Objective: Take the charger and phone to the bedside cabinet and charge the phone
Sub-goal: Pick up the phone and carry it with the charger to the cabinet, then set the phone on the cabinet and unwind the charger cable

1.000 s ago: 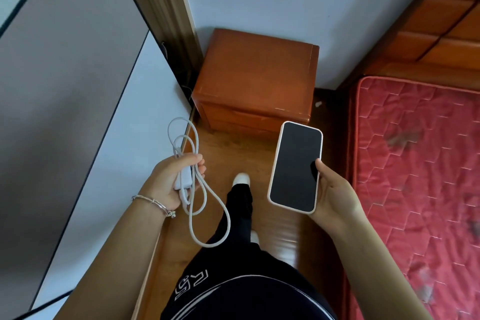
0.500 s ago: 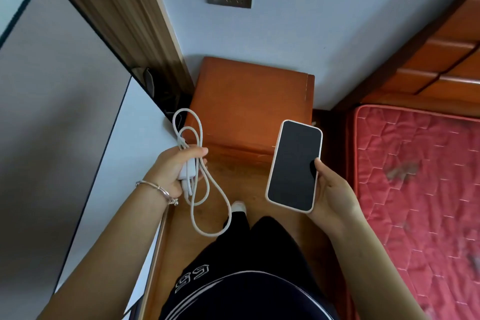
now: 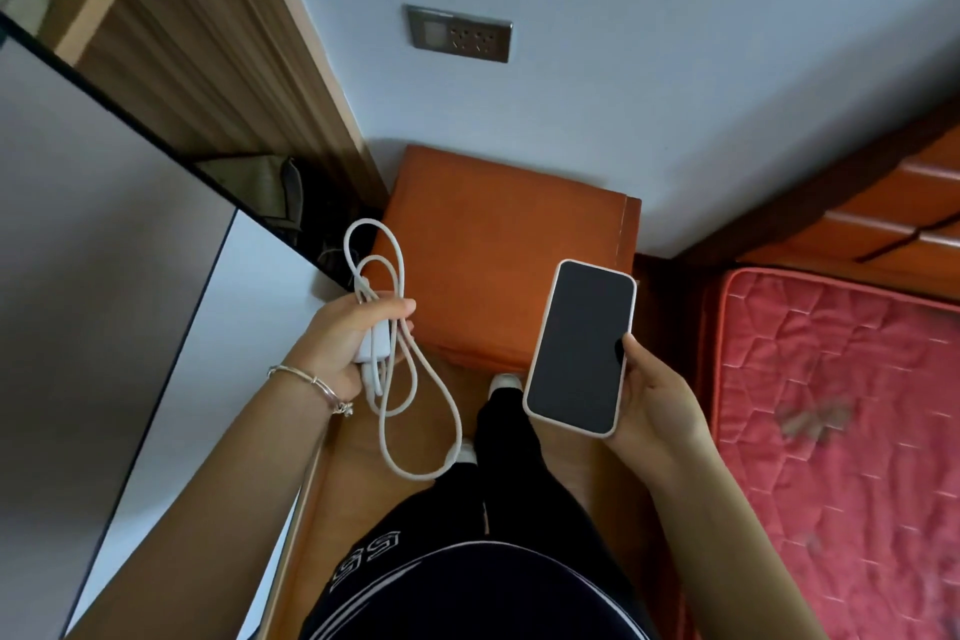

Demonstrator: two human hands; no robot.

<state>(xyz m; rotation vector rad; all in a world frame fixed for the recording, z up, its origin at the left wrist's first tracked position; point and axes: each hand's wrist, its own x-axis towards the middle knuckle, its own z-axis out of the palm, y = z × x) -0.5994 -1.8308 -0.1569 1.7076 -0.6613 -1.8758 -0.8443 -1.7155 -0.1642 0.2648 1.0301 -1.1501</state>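
My left hand (image 3: 343, 343) grips a white charger (image 3: 375, 347), and its white cable (image 3: 415, 395) hangs in loops above and below the fist. My right hand (image 3: 652, 400) holds a phone (image 3: 581, 346) with a dark screen and a pale case, face up. Both hands hover just in front of the orange-brown bedside cabinet (image 3: 498, 244), whose top is bare. A grey wall socket (image 3: 458, 33) sits on the wall above the cabinet.
A wardrobe with a grey and white sliding door (image 3: 104, 276) and wood frame (image 3: 223, 68) stands on the left. A bed with a red quilted mattress (image 3: 841, 431) and wooden headboard (image 3: 883, 213) lies on the right. My legs stand on the wooden floor between them.
I have stepped closer to the cabinet and the view has tilted up, so the wall socket now shows fully. Both hands keep their hold on the charger and the phone.
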